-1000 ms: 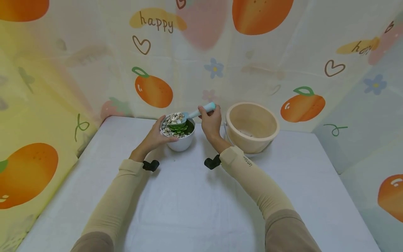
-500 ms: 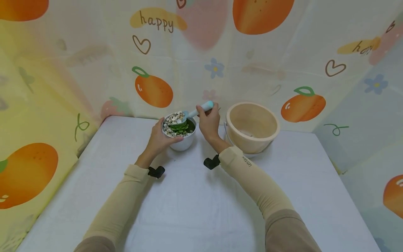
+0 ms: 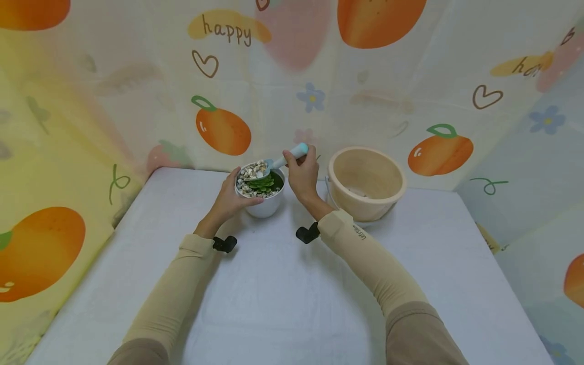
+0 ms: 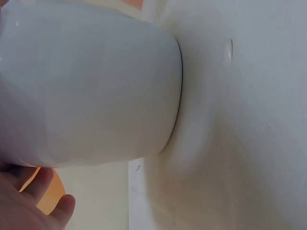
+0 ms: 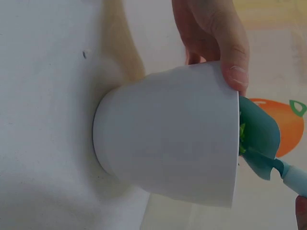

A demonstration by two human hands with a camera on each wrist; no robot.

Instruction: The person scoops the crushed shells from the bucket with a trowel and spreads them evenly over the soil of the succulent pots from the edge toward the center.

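A white plant pot [image 3: 265, 208] stands on the table, holding a green succulent [image 3: 260, 185] and pale pebbles [image 3: 244, 189]. My left hand [image 3: 228, 199] grips the pot's left side, its thumb [image 5: 234, 57] at the rim in the right wrist view and other fingers behind. My right hand [image 3: 303, 175] holds a small blue-green trowel [image 3: 279, 163] by its pale handle, from the right. The trowel's scoop [image 5: 263, 132] tilts over the pot's rim, with pebbles in it above the succulent. In the left wrist view the pot's wall [image 4: 96, 91] fills much of the frame.
Right of my right hand stands a cream bucket [image 3: 370, 210] with a thin handle hanging at its side and a few small bits inside. A white cloth covers the table [image 3: 274, 304]. A fruit-print curtain [image 3: 283, 116] hangs right behind the pot and bucket.
The pot has shifted slightly right with my left hand. My right hand and the trowel have moved slightly left, the scoop staying over the succulent.
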